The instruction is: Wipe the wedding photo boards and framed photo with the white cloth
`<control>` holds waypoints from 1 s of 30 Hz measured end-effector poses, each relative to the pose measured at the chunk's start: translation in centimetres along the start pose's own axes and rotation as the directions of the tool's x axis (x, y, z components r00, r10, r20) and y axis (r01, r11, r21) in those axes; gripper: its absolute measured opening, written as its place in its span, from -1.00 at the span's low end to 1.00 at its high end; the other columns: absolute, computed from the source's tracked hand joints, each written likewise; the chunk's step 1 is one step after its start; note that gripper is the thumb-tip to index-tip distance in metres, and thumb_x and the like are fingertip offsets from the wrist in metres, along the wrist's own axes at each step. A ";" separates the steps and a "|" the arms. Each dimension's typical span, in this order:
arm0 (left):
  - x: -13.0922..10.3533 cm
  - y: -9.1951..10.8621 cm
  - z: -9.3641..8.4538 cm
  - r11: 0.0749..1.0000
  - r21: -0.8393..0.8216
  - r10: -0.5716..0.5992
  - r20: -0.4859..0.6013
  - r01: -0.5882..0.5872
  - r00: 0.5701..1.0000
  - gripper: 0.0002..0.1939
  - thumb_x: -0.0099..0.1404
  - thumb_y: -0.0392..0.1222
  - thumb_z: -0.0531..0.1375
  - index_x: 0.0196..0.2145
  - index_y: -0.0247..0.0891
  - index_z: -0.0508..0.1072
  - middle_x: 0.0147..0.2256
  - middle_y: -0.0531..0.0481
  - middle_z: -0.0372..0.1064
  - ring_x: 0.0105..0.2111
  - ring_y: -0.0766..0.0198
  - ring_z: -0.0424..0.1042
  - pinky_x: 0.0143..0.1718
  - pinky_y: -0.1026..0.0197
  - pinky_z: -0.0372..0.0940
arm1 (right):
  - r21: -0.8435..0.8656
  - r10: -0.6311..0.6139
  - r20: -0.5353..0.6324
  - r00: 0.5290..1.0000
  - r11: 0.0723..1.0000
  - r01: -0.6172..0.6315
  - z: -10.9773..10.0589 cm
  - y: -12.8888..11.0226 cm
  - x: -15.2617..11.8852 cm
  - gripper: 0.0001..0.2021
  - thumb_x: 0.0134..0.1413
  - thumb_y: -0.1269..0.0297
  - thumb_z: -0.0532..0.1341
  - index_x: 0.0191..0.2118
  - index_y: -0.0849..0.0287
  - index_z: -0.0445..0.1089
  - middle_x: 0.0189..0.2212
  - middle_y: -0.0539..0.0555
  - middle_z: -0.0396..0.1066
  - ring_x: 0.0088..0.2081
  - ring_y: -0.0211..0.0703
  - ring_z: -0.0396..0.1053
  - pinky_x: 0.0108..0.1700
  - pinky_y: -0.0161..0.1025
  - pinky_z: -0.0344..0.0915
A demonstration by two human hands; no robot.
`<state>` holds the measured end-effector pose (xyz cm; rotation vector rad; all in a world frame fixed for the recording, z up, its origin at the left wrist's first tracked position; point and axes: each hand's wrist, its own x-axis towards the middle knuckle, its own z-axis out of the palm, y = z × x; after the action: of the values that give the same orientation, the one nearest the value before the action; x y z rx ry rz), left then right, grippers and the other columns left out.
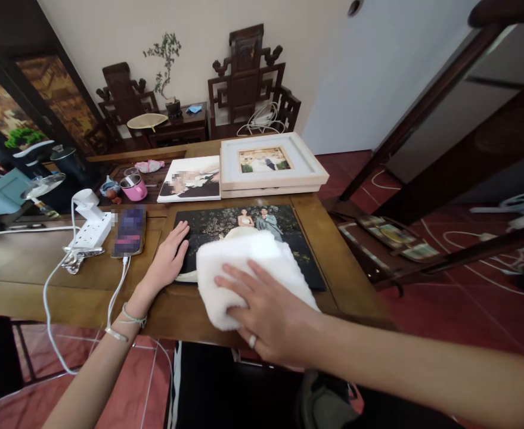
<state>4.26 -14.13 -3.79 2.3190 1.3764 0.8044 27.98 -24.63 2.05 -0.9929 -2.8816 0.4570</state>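
A dark wedding photo panel (212, 223) lies flat on the wooden table (346, 262), with a couple pictured near its far edge. Over its near middle part is a fluffy white cloth (219, 259), which hides that part of the picture and reaches past the near edge. My right hand (270, 310), with a ring on one finger, presses on the cloth and grips it, thumb tucked at its near side. At the panel's left edge my left hand (171, 253) rests with outstretched fingers, holding nothing.
Behind the panel are a framed picture in a white box (306, 156) and a smaller photo board (199, 187). To the left lie a charging phone (129, 232), a white power strip (92, 231) with cables, and a pink mug (134, 188). The table's right edge drops to red floor.
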 end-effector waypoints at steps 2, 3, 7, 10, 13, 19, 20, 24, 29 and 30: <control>0.0 0.0 0.0 1.000 -0.004 -0.006 0.004 0.006 1.000 -0.53 0.41 -0.09 -0.07 0.17 -0.35 0.27 0.24 -0.23 0.13 0.29 0.14 0.05 0.30 -0.06 -0.06 | -0.054 0.057 -0.011 0.998 0.997 -0.058 -0.5 1.6 1.8 -0.67 0.11 0.33 0.13 0.00 0.20 0.43 0.26 0.31 0.09 0.30 0.31 -0.12 0.21 0.39 -0.16; 0.0 0.0 0.0 1.000 -0.007 -0.008 0.006 0.008 1.000 -0.53 0.41 -0.08 -0.07 0.17 -0.35 0.27 0.25 -0.23 0.12 0.29 0.14 0.04 0.30 -0.06 -0.06 | -0.084 0.083 -0.026 0.996 0.993 -0.085 -0.7 2.7 2.8 -0.65 0.12 0.35 0.11 0.03 0.21 0.40 0.27 0.31 0.07 0.31 0.30 -0.13 0.21 0.38 -0.16; 0.0 -0.1 0.0 1.000 -0.017 -0.013 0.007 0.013 1.000 -0.52 0.41 -0.08 -0.07 0.18 -0.33 0.26 0.26 -0.22 0.11 0.29 0.13 0.03 0.29 -0.06 -0.06 | -0.164 0.109 -0.075 0.991 0.979 -0.120 -1.7 7.3 7.0 -0.61 0.18 0.38 0.03 0.11 0.28 0.30 0.25 0.35 0.09 0.31 0.24 -0.11 0.21 0.31 -0.11; 0.0 -0.1 0.0 1.000 -0.014 -0.011 0.004 0.011 1.000 -0.53 0.41 -0.08 -0.07 0.18 -0.31 0.27 0.25 -0.20 0.12 0.29 0.15 0.04 0.29 -0.06 -0.05 | -0.169 0.138 -0.136 0.981 0.972 -0.160 -2.4 9.6 9.1 -0.62 0.21 0.38 0.00 0.11 0.30 0.28 0.19 0.37 0.18 0.29 0.21 -0.05 0.20 0.26 -0.08; 0.0 -0.1 0.0 1.000 -0.010 -0.009 0.000 0.009 1.000 -0.53 0.41 -0.09 -0.07 0.17 -0.33 0.27 0.24 -0.21 0.13 0.28 0.15 0.05 0.29 -0.06 -0.05 | -0.164 0.159 -0.170 0.973 0.969 -0.187 -2.5 9.8 9.5 -0.62 0.21 0.38 -0.01 0.10 0.32 0.29 0.16 0.39 0.20 0.27 0.22 -0.02 0.19 0.27 -0.06; 0.0 -0.1 -0.1 0.999 -0.030 -0.010 -0.007 0.010 1.000 -0.54 0.41 -0.08 -0.07 0.17 -0.28 0.29 0.24 -0.18 0.14 0.28 0.14 0.05 0.29 -0.07 -0.05 | -0.122 0.101 -0.129 0.986 0.986 -0.117 -0.4 4.3 5.7 -0.62 0.16 0.36 0.04 0.07 0.27 0.36 0.23 0.36 0.12 0.30 0.32 -0.13 0.19 0.40 -0.19; 0.0 0.0 -0.1 0.999 -0.031 -0.013 -0.007 0.012 1.000 -0.54 0.41 -0.08 -0.07 0.16 -0.28 0.29 0.24 -0.18 0.15 0.28 0.13 0.06 0.29 -0.06 -0.05 | -0.102 0.075 -0.101 0.992 0.991 -0.085 -0.1 3.0 4.7 -0.63 0.15 0.33 0.06 0.04 0.24 0.39 0.22 0.35 0.13 0.30 0.35 -0.13 0.19 0.43 -0.21; 0.0 0.2 -0.1 0.999 -0.030 -0.020 -0.001 0.020 1.000 -0.54 0.41 -0.09 -0.07 0.17 -0.32 0.28 0.24 -0.20 0.14 0.28 0.13 0.05 0.30 -0.05 -0.05 | -0.054 -0.053 -0.014 0.998 0.997 0.052 0.9 -1.0 1.3 -0.67 0.12 0.22 0.12 -0.04 0.18 0.46 0.23 0.36 0.13 0.29 0.43 -0.13 0.16 0.49 -0.21; 0.0 0.2 -0.2 0.999 -0.030 -0.019 0.001 0.019 1.000 -0.54 0.41 -0.09 -0.08 0.17 -0.32 0.28 0.24 -0.20 0.13 0.28 0.15 0.05 0.30 -0.04 -0.05 | -0.069 -0.100 0.039 0.994 0.992 0.103 0.6 -1.2 1.1 -0.68 0.10 0.21 0.16 -0.05 0.14 0.46 0.24 0.33 0.13 0.28 0.41 -0.09 0.16 0.47 -0.15; 0.0 0.2 -0.1 0.999 -0.029 -0.018 0.004 0.018 1.000 -0.54 0.41 -0.09 -0.08 0.16 -0.31 0.28 0.24 -0.20 0.13 0.28 0.15 0.05 0.30 -0.04 -0.05 | -0.072 -0.085 0.040 0.996 0.993 0.088 0.3 -0.6 1.6 -0.68 0.10 0.24 0.16 -0.03 0.15 0.45 0.23 0.33 0.13 0.28 0.40 -0.08 0.16 0.45 -0.12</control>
<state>4.28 -14.18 -3.58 2.2818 1.3735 0.8090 26.28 -24.17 1.84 -0.8734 -2.9802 0.3691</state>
